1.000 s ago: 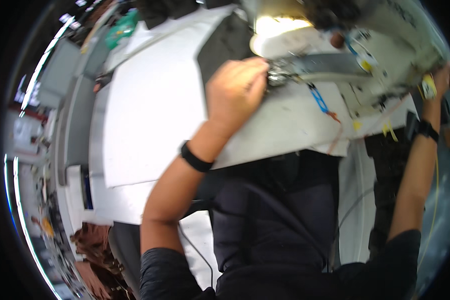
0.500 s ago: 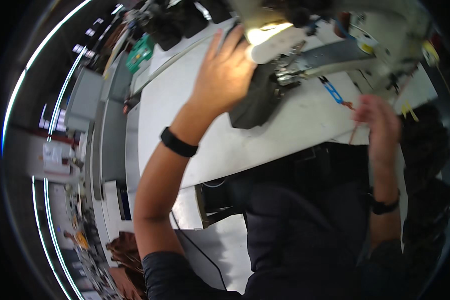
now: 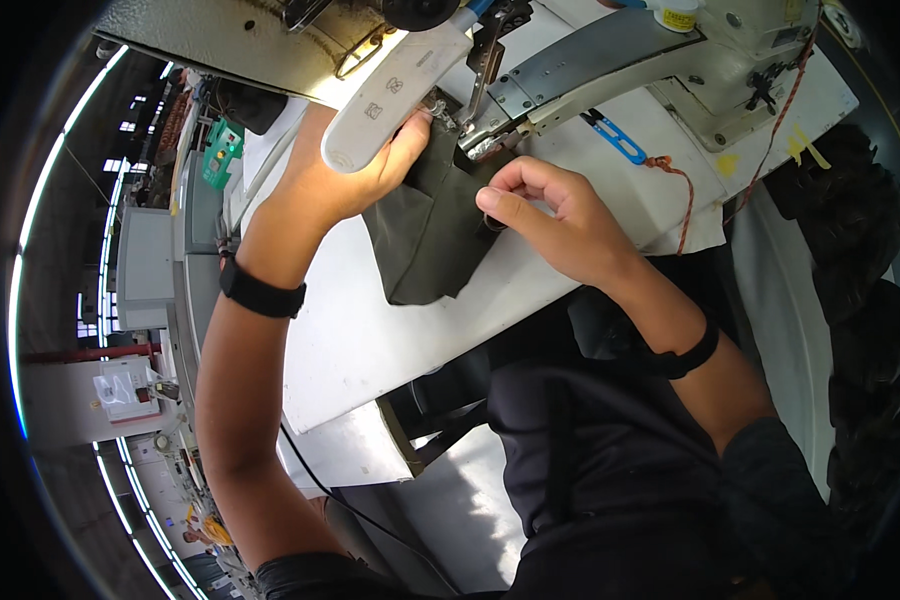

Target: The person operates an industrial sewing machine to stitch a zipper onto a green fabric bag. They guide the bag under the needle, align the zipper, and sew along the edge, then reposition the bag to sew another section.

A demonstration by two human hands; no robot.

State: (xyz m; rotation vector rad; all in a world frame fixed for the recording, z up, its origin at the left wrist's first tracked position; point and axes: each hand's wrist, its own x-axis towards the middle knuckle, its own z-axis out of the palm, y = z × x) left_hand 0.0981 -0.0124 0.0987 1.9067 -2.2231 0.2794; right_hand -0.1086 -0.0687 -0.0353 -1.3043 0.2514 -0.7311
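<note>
A dark olive-green piece of fabric lies on the white table under the sewing machine's metal foot. My left hand is at its left side, thumb and fingers closed on the upper edge; a white paddle-shaped plate hides some of these fingers. On the right side of the fabric, my right hand pinches its edge between thumb and fingertips. From the foot, the machine's grey arm runs off to the upper right. A lamp glows behind the white plate.
Blue thread snips on an orange cord lie beside the machine arm. Dark fabric is heaped at the right. A green box stands at the back left. The white table's front edge runs close to my body.
My right hand has come in from the right to the fabric's edge. My left hand has drawn lower and gripped the fabric, which shows more spread out. The view has shifted too.
</note>
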